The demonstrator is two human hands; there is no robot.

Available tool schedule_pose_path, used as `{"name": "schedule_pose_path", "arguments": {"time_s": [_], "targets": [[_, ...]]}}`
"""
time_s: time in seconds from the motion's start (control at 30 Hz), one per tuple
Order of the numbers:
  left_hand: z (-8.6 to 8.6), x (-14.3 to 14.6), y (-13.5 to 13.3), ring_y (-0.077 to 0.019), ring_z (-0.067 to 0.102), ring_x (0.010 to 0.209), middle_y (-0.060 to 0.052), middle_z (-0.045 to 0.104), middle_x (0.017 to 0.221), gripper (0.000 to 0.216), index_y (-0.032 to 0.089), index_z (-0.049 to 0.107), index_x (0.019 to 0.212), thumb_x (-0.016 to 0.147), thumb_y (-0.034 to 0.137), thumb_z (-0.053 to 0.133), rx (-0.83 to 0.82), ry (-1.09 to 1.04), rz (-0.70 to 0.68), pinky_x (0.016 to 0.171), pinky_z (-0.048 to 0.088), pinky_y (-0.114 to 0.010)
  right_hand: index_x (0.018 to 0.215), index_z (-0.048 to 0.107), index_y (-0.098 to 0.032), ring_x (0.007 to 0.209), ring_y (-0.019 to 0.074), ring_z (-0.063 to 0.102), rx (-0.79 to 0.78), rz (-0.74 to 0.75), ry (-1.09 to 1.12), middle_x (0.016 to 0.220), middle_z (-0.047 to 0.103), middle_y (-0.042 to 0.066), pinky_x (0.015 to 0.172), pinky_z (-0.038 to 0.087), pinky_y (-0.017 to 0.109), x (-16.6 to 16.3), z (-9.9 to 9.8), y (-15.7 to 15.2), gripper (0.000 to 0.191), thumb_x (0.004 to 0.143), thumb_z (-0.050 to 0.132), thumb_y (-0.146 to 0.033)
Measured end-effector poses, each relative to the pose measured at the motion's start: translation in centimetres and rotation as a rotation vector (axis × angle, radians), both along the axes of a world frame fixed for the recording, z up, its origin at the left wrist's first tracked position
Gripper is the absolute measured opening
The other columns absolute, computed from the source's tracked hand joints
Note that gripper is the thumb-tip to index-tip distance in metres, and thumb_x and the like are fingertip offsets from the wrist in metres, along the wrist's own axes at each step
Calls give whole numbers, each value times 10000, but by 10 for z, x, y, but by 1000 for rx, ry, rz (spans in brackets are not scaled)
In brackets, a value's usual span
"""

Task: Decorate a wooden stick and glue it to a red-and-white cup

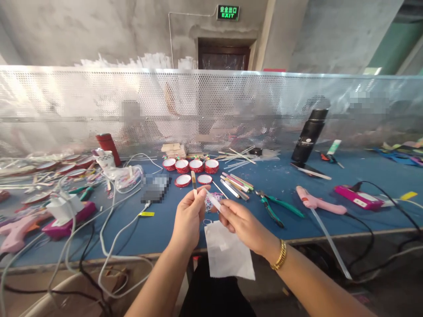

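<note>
A gold linked bracelet (280, 256) and black legwear (216, 293) are worn.

Thin stick (194, 181) in left fingers (199, 197), pale strip (214, 200) in right fingers (227, 212)

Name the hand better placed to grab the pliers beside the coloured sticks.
The right hand, probably: it is nearer the pliers, though holding a white strip. The left hand, holding a thin stick, is farther off.

Can read 安全出口 with EXIT right under it, all in glowing green on the dark sign (228, 13) up on the grey wall (148, 31), but can't really make out the tiny white print by the round logo (308, 140) on the black bottle (306, 149) or the pale label (358, 202) on the magenta power strip (372, 202).
</note>
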State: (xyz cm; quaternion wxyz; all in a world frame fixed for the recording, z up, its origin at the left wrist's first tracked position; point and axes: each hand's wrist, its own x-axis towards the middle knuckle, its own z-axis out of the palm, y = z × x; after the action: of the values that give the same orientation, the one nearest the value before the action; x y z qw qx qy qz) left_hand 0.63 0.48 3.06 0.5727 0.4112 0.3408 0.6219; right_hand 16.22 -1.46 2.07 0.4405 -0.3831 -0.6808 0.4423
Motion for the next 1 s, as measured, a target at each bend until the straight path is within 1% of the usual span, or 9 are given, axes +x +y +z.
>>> {"name": "schedule_pose_path", "arguments": {"time_s": [0.1,0.23,0.33,0.47,0.53,0.63,0.73,0.87,1.0], "targets": [[-5,2,-4,-38,227,463,103,295,520,438,149,698,955,727,507,807,-5,-12,-3,469,230,-190,872,565,-213,541,113,368,-19,22,24,659,458,-28,483,305,260,-4,-4,-6,389,992,421,-554],[-4,13,-11,-35,211,448,110,281,506,418,151,669,854,684,496,835,-22,-54,27,440,192,-189,891,557,-221,519,113,352,16,-52,-3,644,422,-37,461,291,257,-10,-1,-14,415,996,395,-588],[15,3,-7,-36,226,435,110,288,500,398,152,654,836,682,470,837,-18,-72,42,419,178,-185,894,543,-222,514,110,334,12,-101,-46,652,407,-38,453,284,254,-6,3,-27,434,993,382,-613],[50,-46,14,-36,201,411,119,263,488,352,182,587,773,682,403,845,169,-179,376,387,133,-182,908,554,-212,532,104,314,-128,-92,-49,668,369,-45,470,295,249,15,-4,-51,464,980,397,-644],[55,-62,20,-40,189,417,119,255,498,339,178,636,858,700,396,840,217,-94,374,389,120,-183,981,561,-216,562,109,340,-169,-129,86,689,360,-49,515,342,253,23,-10,-57,449,983,404,-637],[40,-49,13,-45,195,432,108,285,504,434,141,695,946,707,480,821,88,70,96,404,122,-195,1100,587,-222,640,124,407,-94,-221,152,722,413,-41,597,383,261,22,-8,-50,421,932,555,-607],[14,-15,-3,-47,184,455,108,253,512,475,142,711,1006,732,521,797,-3,105,-41,437,129,-199,1127,631,-192,617,121,410,-72,-236,137,708,478,-33,570,359,258,8,3,-30,483,878,630,-606],[-6,8,-16,-50,230,488,81,306,516,410,143,694,798,741,537,787,-18,137,-107,482,164,-213,1082,696,-179,771,170,552,13,-153,117,846,640,25,685,436,275,-9,14,-14,435,879,644,-560],[-9,7,-14,-55,243,487,76,325,510,444,147,663,743,717,571,792,-15,164,-94,488,161,-227,1024,719,-190,756,176,574,52,-146,61,823,665,23,662,432,275,-8,11,-6,382,911,603,-537]]}}
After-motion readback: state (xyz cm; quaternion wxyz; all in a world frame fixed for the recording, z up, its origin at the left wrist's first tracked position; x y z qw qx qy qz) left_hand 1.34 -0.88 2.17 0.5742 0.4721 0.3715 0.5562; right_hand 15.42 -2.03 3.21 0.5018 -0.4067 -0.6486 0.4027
